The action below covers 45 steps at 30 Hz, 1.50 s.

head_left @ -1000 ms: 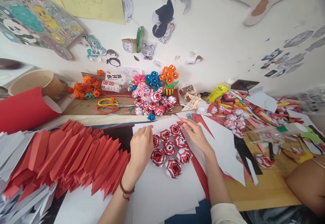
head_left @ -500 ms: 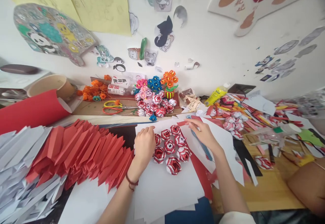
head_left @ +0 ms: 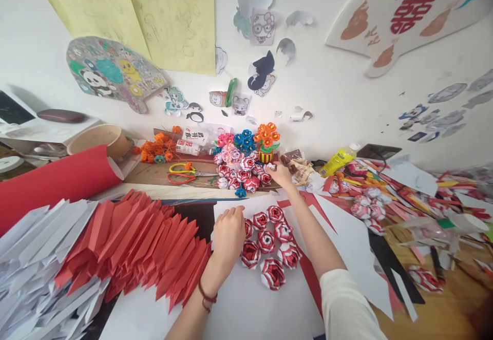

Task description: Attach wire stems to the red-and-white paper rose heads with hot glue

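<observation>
**Inspector:** Where are the work items lying, relative to your grip?

**Operator:** The group of red-and-white paper flowers (head_left: 266, 241) is lying on a white sheet (head_left: 265, 314), just to the right of my left hand (head_left: 229, 234) and nearer to me than my right hand (head_left: 280, 175). A second batch, the rear flower pile (head_left: 243, 175), is sitting to the left of my right hand.

**Inspector:** What condition is each hand presenting?

**Operator:** My left hand is resting beside the group with its fingers curled; I cannot tell whether they are enclosing anything. My right fingertips are pointing at a whitish flower (head_left: 270, 166) on the pile's right edge; I cannot tell whether they are gripping it.

**Inspector:** What is surrounding the grip?

**Operator:** To the left of my left hand, folded red strips (head_left: 131, 242) are overlapping in a dense row, and folded white strips (head_left: 42, 247) are lying farther left. Beyond that hand, scissors (head_left: 195, 173) are lying to the left of the pile. Just beyond my right hand, a striped pot (head_left: 265, 156) is holding orange flowers (head_left: 267, 135). To the right of that hand, a yellow bottle (head_left: 338, 161) is lying tilted.
</observation>
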Tool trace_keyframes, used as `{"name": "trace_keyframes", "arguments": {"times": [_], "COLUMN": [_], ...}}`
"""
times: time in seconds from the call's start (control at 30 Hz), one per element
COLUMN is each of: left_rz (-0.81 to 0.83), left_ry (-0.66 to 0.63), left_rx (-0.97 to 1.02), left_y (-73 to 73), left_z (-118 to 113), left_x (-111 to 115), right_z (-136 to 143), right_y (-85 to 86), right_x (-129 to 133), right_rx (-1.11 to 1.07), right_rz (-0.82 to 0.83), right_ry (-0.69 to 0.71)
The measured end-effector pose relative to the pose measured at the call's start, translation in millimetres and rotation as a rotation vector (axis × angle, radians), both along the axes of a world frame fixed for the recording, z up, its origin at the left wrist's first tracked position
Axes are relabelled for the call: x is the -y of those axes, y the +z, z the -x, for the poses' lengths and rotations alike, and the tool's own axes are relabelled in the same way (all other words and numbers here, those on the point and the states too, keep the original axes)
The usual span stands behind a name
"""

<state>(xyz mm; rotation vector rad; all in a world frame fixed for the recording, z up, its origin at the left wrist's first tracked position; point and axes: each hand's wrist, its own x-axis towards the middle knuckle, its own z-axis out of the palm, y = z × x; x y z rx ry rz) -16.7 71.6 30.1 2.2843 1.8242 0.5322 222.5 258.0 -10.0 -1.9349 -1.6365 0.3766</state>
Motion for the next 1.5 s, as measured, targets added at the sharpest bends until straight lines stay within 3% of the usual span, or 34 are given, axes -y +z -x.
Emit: {"name": "trace_keyframes", "arguments": {"times": [0.2, 0.37, 0.6, 1.13, 1.5], "left_rz": [0.025, 0.03, 0.028, 0.019, -0.019], "left_ry": [-0.012, -0.023, -0.036, -0.043, -0.04], "left_rx": [0.004, 0.026, 0.041, 0.025, 0.07], "left_y": [-0.1, 0.1, -1.5, -3.4, -1.8], "left_z": [-0.8, -0.2, 0.2, -0.7, -0.2], "left_x": [-0.2, -0.4, -0.6, -0.4, -0.5], "right_z": [-6.1, -8.3, -6.0, -1.3, 13.8], "right_y": [-10.1, 6.0, 22.1, 42.4, 71.8], "right_x": [-5.4, 20.1, 47.8, 73.8, 100.2], "right_rx": [-0.058, -0.043, -0.001, -0.094, -0.07], "right_rz": [-0.145, -0.353, -0.501, -0.603, -0.594], "right_ry": [0.04, 0.119, 0.207, 0.283, 0.378]}}
